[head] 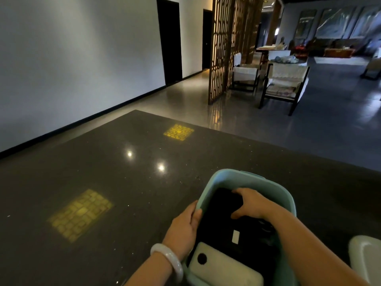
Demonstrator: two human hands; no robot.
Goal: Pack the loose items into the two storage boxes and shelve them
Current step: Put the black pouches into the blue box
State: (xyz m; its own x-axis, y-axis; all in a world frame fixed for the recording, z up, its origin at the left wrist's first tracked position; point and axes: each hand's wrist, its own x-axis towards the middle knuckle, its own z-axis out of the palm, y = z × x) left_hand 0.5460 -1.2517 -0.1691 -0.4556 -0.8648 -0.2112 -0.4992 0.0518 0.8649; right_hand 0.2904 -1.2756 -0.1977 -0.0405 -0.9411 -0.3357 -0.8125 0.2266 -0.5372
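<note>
A teal storage box (245, 180) stands on the dark polished table (103, 182) at the lower right. My left hand (183, 228) grips its left rim, thumb over the edge. Inside the box, my right hand (250, 203) holds a flat black item (222, 205), fingers curled over its far edge. A cream-white device (224, 267) with a round dark spot lies at the near end of the box. Beside it is a black thing with a small white label (235, 236).
A second pale box (365, 256) shows at the right edge. Two yellow patterned patches (80, 213) mark the tabletop. Beyond the table are a grey floor, a wooden lattice screen (228, 44), two chairs (284, 83) and dark doorways in the white wall.
</note>
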